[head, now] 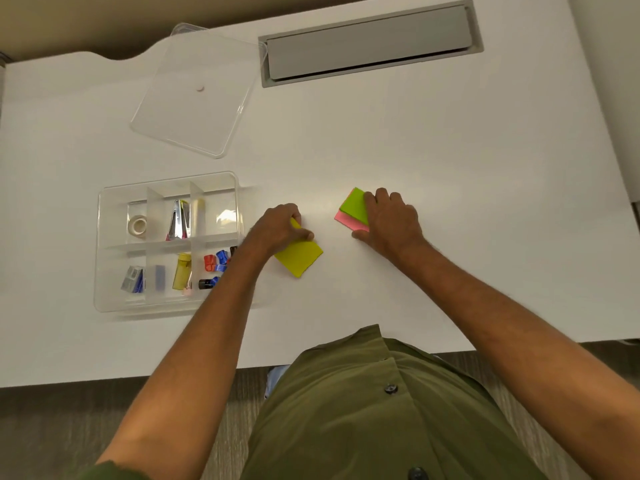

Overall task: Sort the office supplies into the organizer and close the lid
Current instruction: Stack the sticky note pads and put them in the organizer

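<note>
The left hand (280, 226) is pinching the yellow pad (299, 258) while the right hand (391, 216) is pressing flat on the green-and-pink pads (353, 209), risking loose sheets fanning apart.

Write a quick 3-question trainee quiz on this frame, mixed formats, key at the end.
1. True or false: the clear lid is already closed on the organizer.
2. Multiple choice: what does the left hand grip? A) tape roll B) yellow sticky-note pad C) stapler
3. Fill in: the right hand rests on a green pad stacked on a ____ pad.

Key
1. False. The lid lies on the table, beyond the organizer.
2. B. The yellow sticky-note pad is under the fingers.
3. Pink; the pink pad shows beneath the green pad.
</note>
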A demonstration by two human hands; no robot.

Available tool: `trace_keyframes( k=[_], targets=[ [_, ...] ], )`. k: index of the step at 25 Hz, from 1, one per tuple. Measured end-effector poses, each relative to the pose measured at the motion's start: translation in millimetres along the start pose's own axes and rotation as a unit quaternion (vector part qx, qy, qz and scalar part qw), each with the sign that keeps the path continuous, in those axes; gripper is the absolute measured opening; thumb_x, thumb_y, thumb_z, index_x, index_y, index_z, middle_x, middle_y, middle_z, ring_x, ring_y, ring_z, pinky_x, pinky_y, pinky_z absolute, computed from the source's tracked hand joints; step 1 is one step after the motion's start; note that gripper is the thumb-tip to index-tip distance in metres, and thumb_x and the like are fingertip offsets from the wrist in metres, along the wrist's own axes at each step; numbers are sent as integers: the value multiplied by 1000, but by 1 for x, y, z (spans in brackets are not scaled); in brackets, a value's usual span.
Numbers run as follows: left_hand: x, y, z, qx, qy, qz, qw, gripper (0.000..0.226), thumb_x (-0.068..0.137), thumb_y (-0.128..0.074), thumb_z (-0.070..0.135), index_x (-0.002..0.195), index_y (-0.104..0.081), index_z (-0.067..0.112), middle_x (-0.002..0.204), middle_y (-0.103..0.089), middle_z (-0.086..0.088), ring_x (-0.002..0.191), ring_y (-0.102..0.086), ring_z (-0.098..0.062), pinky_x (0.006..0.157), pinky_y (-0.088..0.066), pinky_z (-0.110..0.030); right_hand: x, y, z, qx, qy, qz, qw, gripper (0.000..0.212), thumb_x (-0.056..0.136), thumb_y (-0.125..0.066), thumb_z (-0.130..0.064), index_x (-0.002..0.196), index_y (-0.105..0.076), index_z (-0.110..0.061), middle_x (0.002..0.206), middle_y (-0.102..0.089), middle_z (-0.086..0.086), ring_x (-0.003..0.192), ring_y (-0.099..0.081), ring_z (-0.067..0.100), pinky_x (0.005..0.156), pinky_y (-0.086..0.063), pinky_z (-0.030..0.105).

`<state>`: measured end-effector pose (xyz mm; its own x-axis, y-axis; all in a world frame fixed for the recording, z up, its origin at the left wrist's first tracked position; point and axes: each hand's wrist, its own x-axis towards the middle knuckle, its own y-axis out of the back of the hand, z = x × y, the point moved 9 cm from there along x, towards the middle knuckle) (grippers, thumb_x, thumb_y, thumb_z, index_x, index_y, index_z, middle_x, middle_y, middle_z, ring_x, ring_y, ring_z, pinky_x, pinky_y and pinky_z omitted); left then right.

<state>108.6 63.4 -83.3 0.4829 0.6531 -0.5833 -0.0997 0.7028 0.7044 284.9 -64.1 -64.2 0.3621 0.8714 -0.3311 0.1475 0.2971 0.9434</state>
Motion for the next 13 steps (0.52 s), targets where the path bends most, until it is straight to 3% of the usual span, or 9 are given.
trace_keyframes(
  k=[3, 5, 8, 10, 12, 13],
  targets=[
    [-16, 7, -9, -119, 9, 66, 991, 27, 80, -81, 31, 79, -56, 21, 81, -56, 6, 77, -50, -11, 59, -36, -26, 0, 3, -12, 12, -3, -6, 1000, 71, 90, -60, -48, 143, -38, -5, 124, -55, 14, 102, -61, 34, 68, -39, 36],
    [-28, 8, -17, -255, 24, 87, 963, 16, 85, -78, 22, 88, -62, 17, 80, -59, 2, 78, -56, -14, 60, -44, -27, 0, 8, -15, 37, -19, 0, 999, 68, 94, -51, -42, 146, -36, -2, 119, -58, 17, 99, -64, 36, 68, -35, 36],
    [-43, -4, -24, -474, 63, 51, 877, 21, 94, -68, 12, 114, -63, 15, 95, -67, -4, 93, -66, -24, 61, -57, -31, -5, 28, -17, 54, 11, 70, 996, 41, 94, -55, -25, 123, -55, 4, 94, -66, 21, 77, -67, 40, 62, -43, 38],
    [-51, -15, -22, -590, 78, 12, 804, 31, 98, -61, 7, 129, -57, 11, 107, -70, -6, 99, -69, -26, 69, -61, -34, -8, 32, -1, 110, -9, 101, 989, 27, 95, -56, -19, 112, -57, 1, 84, -67, 21, 68, -64, 42, 59, -44, 39],
    [-56, -23, -19, -656, 80, -16, 750, 31, 100, -56, 4, 129, -57, 10, 114, -70, -8, 102, -70, -26, 76, -63, -35, -11, 16, 11, 254, -64, 35, 965, 27, 100, -47, -23, 119, -51, -4, 93, -67, 22, 79, -62, 42, 64, -39, 37],
    [-59, -26, -18, -669, 76, -24, 739, 29, 100, -55, 3, 127, -58, 11, 116, -70, -8, 103, -69, -26, 78, -63, -35, -15, 6, 11, 349, -95, 1, 932, 27, 100, -46, -21, 122, -50, -7, 99, -66, 21, 85, -62, 40, 66, -41, 36]
  ],
)
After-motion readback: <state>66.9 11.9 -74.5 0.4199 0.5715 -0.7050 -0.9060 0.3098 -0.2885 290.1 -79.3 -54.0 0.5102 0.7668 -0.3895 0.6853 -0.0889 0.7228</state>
